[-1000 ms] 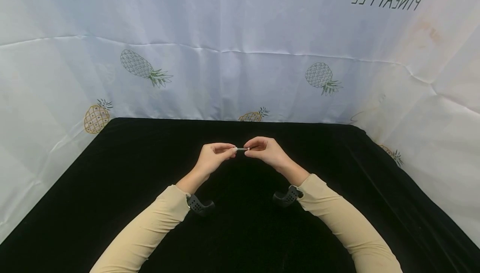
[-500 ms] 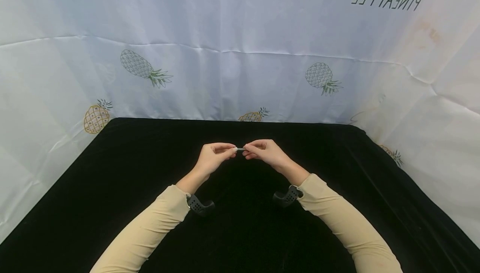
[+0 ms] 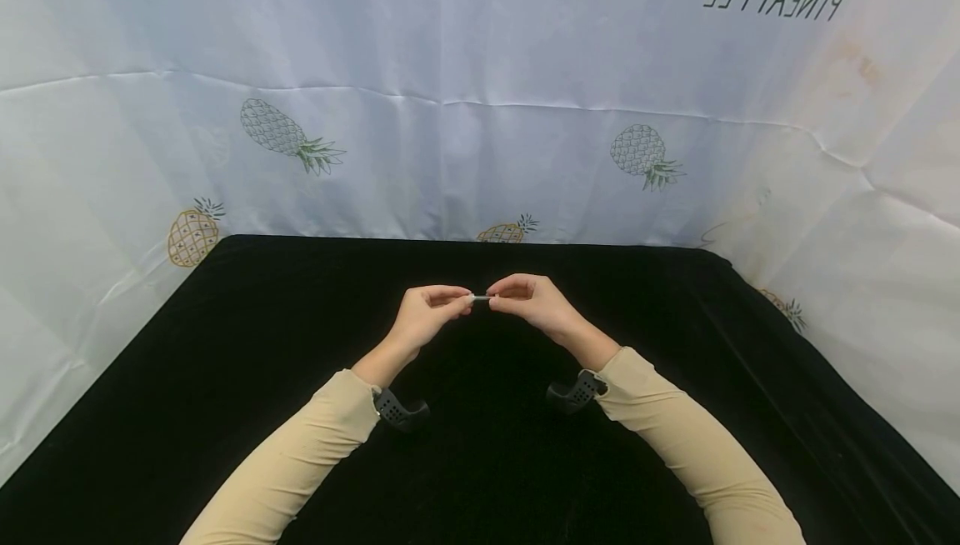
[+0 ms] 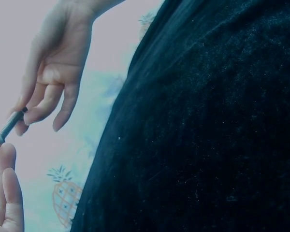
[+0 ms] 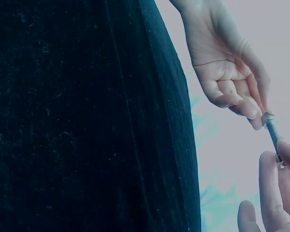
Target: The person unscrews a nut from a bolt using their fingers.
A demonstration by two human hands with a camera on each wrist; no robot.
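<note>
Between my two hands, a short metal bolt lies roughly level, held up over the black cloth. My left hand pinches its head end between thumb and fingertips. From the other side, my right hand has thumb and forefinger at the far end. Thread shows along the bolt's shaft in the right wrist view. A small shiny piece sits at the right hand's end, too small to tell its kind. The left wrist view shows the bolt bridging both sets of fingertips.
Black cloth covers the table under both arms. Behind and at the sides hangs a pale curtain printed with pineapples. A dark strap device sits on the left wrist and another on the right wrist.
The right fingers drew together and dipped at the bolt's end half a second ago, and now are spread and raised again, much as one second ago. The left hand has stayed still.
</note>
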